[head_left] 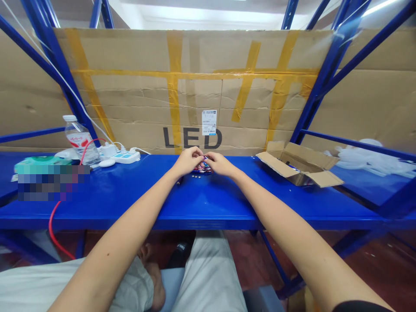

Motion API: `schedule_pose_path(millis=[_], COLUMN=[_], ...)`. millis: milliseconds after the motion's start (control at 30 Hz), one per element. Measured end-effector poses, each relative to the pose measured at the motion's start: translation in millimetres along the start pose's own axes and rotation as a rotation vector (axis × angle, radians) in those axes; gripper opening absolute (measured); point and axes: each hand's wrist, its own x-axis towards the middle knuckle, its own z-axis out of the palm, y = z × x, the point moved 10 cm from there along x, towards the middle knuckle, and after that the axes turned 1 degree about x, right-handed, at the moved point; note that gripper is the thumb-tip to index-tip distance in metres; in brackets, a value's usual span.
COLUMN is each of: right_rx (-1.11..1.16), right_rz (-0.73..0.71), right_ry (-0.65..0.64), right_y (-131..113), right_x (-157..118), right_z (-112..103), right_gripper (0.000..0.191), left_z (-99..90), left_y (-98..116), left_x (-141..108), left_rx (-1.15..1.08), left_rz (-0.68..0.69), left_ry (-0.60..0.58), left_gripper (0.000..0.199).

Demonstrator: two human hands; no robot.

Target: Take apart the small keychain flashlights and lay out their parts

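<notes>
My left hand point(189, 161) and my right hand point(218, 163) meet above the far middle of the blue table point(208, 203). Fingers of both are bent together around something small and dark, too small to make out. Just beneath them lies a pile of shiny blue and red pieces point(204, 170), partly covered by the hands. Several tiny silvery bits point(196, 176) rest in front of the pile. A small dark object point(180, 181) lies by my left wrist.
An open cardboard box point(297, 167) stands at the right, near clear plastic bags point(373, 158). To the left are a bottle point(79, 141), a white power strip point(126, 157), a green packet point(42, 164) and a red cable point(52, 225). Cardboard point(136, 104) closes off the back.
</notes>
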Motion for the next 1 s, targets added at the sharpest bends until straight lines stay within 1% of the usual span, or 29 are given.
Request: schedule_pose_path(millis=[200,367,567,700,800,900,1000], right_rx=[-0.126,-0.195,-0.165,-0.114,-0.109,-0.155,-0.191], right_rz=[0.018,-0.043,-0.051,-0.085,-0.092,-0.133,-0.174], right_ry=[0.039,0.047,0.049,0.058,0.046,0.043,0.072], right_y=[3,-3,-8,-9,-6,-8,-11], right_x=[0,1,-1,-2,-1,-1,-1], right_z=[-6,-8,-10,-12,-10,-8,-11], right_gripper=[0.021,0.025,0.026,0.025,0.023,0.022,0.021], left_z=[-0.5,-2.0,-3.3,-4.5,-5.4,-4.8,-3.8], left_y=[-2,-1,-1,-4,-6,-6,-2], left_x=[1,1,1,2,1,1,1], left_rx=[-0.044,-0.062,-0.081,-0.161,-0.209,-0.187,-0.107], left_rz=[0.005,0.028,0.016,-0.022,-0.038,-0.025,0.027], left_ry=[0.005,0.019,0.029,0.038,0.036,0.019,0.011], left_gripper=[0.007,0.007,0.008,0.009,0.011,0.009,0.007])
